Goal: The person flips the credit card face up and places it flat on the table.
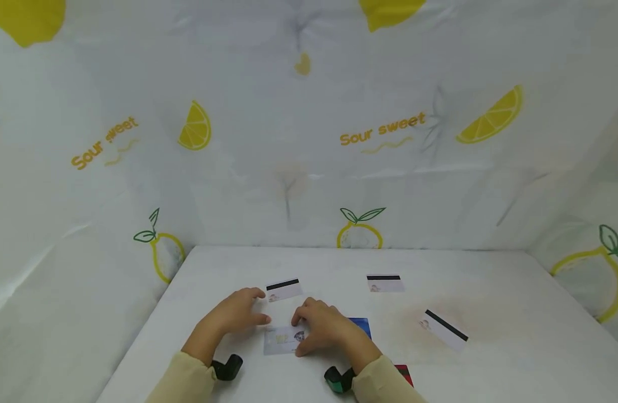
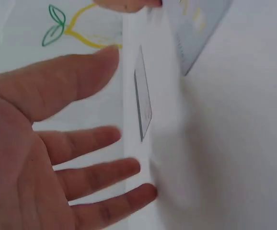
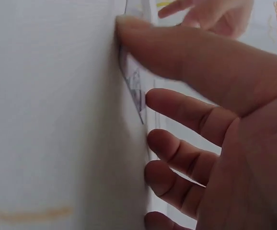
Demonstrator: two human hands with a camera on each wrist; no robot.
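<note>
On the white table lies a pale grey card (image 1: 277, 340) with a chip and a small dark portrait. My right hand (image 1: 324, 326) pinches its right end, thumb at the near edge and curled index finger at the far edge. In the right wrist view the thumb (image 3: 162, 48) covers part of that card. My left hand (image 1: 238, 312) hovers left of the card, fingers spread and holding nothing. Just beyond the left fingertips lies a white card with a black stripe (image 1: 284, 290), also visible in the left wrist view.
Two more striped white cards, one at the back (image 1: 385, 283) and one tilted on the right (image 1: 443, 330), lie on the table. A blue card (image 1: 361, 326) and a red card (image 1: 404, 374) show partly from behind the right hand and forearm. Lemon-print sheeting (image 1: 268, 212) surrounds the table.
</note>
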